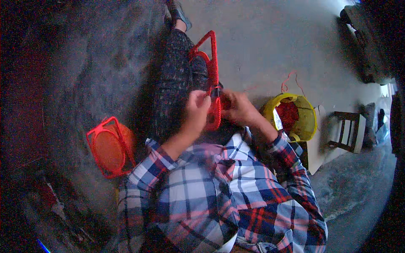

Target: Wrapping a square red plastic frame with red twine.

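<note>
"Red frame [215, 69], where?"
"Between left hand [195, 113] and right hand [242, 109], far end past both."
"Left?"
"Pinched nearly closed on frame's left edge."
"Right?"
"Fingers curled at its right edge; can't tell if gripping."
"Farther?"
"Yellow bucket [306, 126], right of frame."

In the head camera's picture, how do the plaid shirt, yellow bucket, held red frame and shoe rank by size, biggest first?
1. Shirt, clearly largest.
2. Held frame and bucket: too unsure to rank; the frame looks longer, the bucket wider.
3. Shoe, smallest.
</note>
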A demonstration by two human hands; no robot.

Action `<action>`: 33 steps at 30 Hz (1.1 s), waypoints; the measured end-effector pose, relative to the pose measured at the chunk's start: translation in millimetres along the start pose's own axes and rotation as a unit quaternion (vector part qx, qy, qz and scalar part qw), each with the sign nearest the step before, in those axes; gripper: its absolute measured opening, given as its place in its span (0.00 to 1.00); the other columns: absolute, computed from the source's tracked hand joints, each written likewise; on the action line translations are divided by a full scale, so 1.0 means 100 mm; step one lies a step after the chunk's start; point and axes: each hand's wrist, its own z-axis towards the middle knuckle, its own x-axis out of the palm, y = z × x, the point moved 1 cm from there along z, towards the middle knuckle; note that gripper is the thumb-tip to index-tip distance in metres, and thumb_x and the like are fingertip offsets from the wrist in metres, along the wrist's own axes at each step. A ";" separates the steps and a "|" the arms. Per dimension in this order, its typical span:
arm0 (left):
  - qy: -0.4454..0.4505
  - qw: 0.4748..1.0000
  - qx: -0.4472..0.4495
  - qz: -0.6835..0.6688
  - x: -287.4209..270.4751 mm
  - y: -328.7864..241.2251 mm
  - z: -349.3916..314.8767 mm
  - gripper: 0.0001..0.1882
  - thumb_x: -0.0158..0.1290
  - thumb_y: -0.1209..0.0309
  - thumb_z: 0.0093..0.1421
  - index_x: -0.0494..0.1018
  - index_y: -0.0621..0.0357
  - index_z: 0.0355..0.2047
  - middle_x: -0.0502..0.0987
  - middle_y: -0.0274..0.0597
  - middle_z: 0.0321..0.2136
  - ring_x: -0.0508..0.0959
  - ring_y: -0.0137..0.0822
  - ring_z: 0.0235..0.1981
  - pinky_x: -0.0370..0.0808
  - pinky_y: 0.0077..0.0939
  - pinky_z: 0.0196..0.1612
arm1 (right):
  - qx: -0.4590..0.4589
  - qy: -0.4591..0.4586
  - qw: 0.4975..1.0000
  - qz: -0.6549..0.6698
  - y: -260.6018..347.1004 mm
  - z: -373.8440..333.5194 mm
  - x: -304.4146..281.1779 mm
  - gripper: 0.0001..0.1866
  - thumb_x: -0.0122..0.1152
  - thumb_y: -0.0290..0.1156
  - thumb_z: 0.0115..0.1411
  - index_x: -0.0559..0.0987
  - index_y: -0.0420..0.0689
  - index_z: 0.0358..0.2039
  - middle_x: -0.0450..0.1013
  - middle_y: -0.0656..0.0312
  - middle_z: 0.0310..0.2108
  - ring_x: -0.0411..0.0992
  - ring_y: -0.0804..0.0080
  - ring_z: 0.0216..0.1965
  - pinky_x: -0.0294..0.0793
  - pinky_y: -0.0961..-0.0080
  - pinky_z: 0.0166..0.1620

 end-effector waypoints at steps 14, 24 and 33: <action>0.064 0.975 -0.030 -0.208 -0.07 -0.96 0.06 0.09 0.54 0.70 0.54 0.69 0.55 0.35 0.71 0.28 0.26 0.69 0.23 0.27 0.66 0.16 0.32 | -0.104 -0.204 0.914 0.335 0.55 -0.13 -0.38 0.32 0.63 0.45 0.53 0.68 0.41 0.54 0.68 0.56 0.52 0.66 0.60 0.54 0.63 0.64 0.56; 0.002 0.971 -0.050 -0.235 0.27 -0.32 0.31 0.05 0.51 0.71 0.55 0.69 0.56 0.32 0.73 0.36 0.28 0.73 0.29 0.30 0.70 0.24 0.35 | -0.297 -0.120 0.575 0.753 -0.65 -1.73 -2.54 0.05 0.45 0.28 0.63 0.66 0.45 0.39 0.60 0.67 0.24 0.59 0.76 0.25 0.63 0.80 0.29; 0.100 0.973 -0.091 -0.186 0.25 0.44 0.61 0.18 0.48 0.76 0.39 0.65 0.53 0.35 0.65 0.30 0.21 0.64 0.25 0.21 0.63 0.23 0.24 | -0.177 -0.291 0.537 0.772 -1.72 -2.61 -1.80 0.12 0.52 0.40 0.62 0.70 0.45 0.39 0.69 0.66 0.28 0.68 0.75 0.26 0.70 0.78 0.29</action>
